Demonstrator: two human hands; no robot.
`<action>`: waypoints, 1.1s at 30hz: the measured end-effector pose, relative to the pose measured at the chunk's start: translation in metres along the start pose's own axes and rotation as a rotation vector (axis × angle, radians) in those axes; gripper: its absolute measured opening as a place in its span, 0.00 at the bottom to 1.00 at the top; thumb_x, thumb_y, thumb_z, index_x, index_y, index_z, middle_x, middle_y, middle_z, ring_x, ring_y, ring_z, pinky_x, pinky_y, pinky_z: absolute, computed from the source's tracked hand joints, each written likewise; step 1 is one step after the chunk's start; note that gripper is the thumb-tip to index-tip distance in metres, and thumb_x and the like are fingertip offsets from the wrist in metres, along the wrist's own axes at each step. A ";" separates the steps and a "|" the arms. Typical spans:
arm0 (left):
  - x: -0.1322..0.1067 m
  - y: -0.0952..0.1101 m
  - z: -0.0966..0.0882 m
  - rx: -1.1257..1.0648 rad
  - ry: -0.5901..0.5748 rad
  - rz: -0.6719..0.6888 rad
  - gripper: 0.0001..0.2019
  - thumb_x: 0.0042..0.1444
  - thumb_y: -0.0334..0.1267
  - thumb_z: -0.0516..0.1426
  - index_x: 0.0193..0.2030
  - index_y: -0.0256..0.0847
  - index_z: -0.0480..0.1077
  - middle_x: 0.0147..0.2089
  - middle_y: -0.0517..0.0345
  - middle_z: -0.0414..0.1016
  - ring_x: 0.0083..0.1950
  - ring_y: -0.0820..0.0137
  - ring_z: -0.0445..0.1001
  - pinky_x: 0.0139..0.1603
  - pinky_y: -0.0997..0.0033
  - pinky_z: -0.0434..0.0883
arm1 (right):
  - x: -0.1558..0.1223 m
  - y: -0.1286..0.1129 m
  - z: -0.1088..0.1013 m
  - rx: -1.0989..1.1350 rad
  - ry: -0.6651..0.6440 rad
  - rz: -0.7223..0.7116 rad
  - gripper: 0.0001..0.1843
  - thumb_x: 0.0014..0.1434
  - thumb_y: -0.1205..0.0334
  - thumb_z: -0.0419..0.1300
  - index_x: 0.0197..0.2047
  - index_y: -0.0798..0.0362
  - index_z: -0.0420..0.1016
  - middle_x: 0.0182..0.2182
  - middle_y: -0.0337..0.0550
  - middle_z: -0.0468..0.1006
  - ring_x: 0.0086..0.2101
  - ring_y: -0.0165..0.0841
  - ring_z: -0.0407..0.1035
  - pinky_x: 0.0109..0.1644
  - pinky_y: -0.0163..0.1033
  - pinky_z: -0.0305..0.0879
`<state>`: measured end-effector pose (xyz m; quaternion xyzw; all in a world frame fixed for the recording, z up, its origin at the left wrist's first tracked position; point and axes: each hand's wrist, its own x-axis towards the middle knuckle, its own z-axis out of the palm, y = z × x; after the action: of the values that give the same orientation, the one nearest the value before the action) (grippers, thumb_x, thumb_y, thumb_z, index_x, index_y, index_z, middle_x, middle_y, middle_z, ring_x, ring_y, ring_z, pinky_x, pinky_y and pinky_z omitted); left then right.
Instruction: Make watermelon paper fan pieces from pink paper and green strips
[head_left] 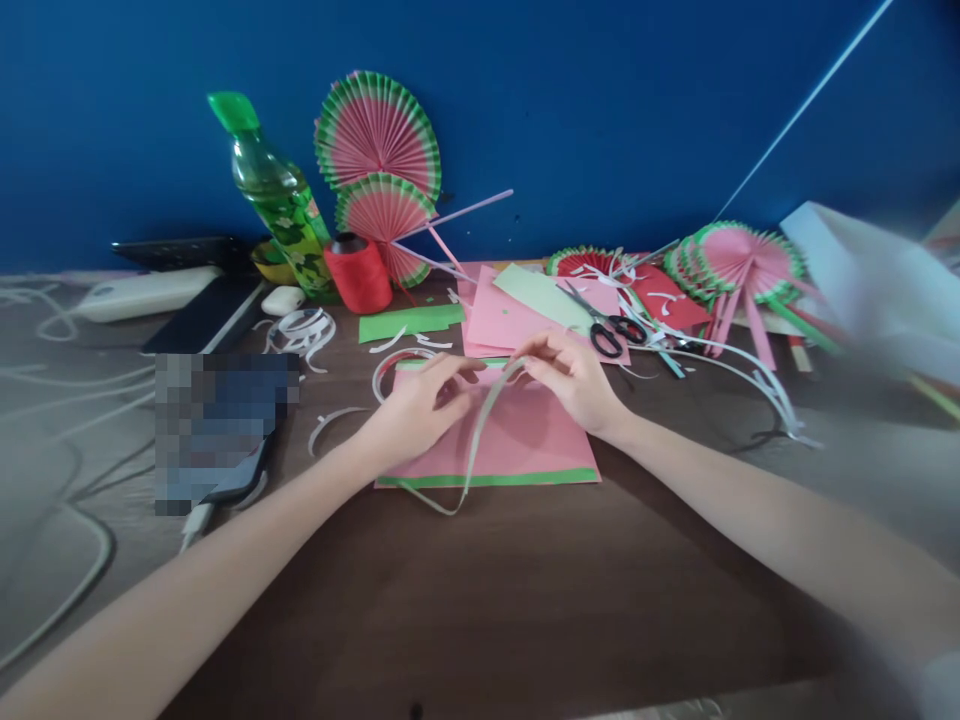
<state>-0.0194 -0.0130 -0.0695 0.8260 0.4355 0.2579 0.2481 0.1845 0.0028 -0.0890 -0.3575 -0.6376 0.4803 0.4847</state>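
A blue wall (525, 100) stands behind the bench (487, 610). On the bench, a pink sheet (532, 430) lies flat between the forearms, with a green band (517, 478) along its near edge. A green-capped bottle (281, 205) stands at the rear left. Beside it, a pleated fan (379, 130), pink with a green rim, rests upright against the wall.

The left hand (416, 405) is over the left part of the sheet, fingers curved and thumb apart from them; its contact with the sheet cannot be determined. The right hand (566, 378) pinches the upper end of a pale strip between thumb and fingertips. Scissors (607, 335) lie beyond the right hand; a red spool (358, 278) stands near the bottle.

The narrow pale strip (477, 435) hangs across the sheet and loops past its near edge.
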 end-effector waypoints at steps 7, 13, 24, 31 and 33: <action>-0.003 0.019 0.009 -0.127 -0.057 -0.050 0.16 0.59 0.46 0.47 0.37 0.38 0.70 0.38 0.55 0.74 0.41 0.68 0.71 0.46 0.65 0.67 | -0.006 -0.009 0.012 0.074 -0.038 -0.001 0.09 0.54 0.57 0.59 0.34 0.54 0.68 0.27 0.39 0.75 0.28 0.27 0.71 0.35 0.38 0.72; -0.011 0.030 0.021 -0.063 -0.087 -0.132 0.13 0.53 0.46 0.52 0.29 0.38 0.68 0.30 0.57 0.70 0.34 0.67 0.68 0.38 0.67 0.66 | -0.009 -0.008 0.016 0.018 -0.018 -0.009 0.03 0.53 0.66 0.57 0.34 0.55 0.68 0.24 0.35 0.71 0.23 0.23 0.66 0.26 0.31 0.65; -0.009 0.031 0.022 -0.854 -0.264 -0.409 0.14 0.58 0.42 0.48 0.26 0.37 0.64 0.25 0.63 0.64 0.23 0.80 0.63 0.23 0.79 0.62 | -0.011 -0.005 0.014 0.325 -0.189 0.062 0.08 0.55 0.62 0.55 0.37 0.55 0.72 0.23 0.35 0.70 0.24 0.24 0.65 0.28 0.33 0.64; -0.008 0.027 0.028 -0.804 -0.178 -0.471 0.14 0.57 0.41 0.48 0.26 0.36 0.64 0.23 0.63 0.64 0.20 0.80 0.62 0.19 0.81 0.60 | -0.013 -0.008 0.017 0.291 -0.111 0.125 0.12 0.52 0.54 0.62 0.30 0.56 0.72 0.22 0.37 0.72 0.23 0.26 0.67 0.30 0.35 0.66; -0.007 0.027 0.027 -0.818 -0.159 -0.492 0.14 0.57 0.41 0.48 0.25 0.36 0.65 0.21 0.63 0.63 0.19 0.80 0.62 0.17 0.81 0.59 | -0.013 -0.007 0.017 0.363 -0.115 0.130 0.17 0.55 0.49 0.58 0.28 0.56 0.72 0.22 0.38 0.72 0.24 0.27 0.68 0.30 0.36 0.67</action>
<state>0.0107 -0.0372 -0.0741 0.5505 0.4605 0.2776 0.6386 0.1721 -0.0160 -0.0873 -0.2767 -0.5425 0.6374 0.4721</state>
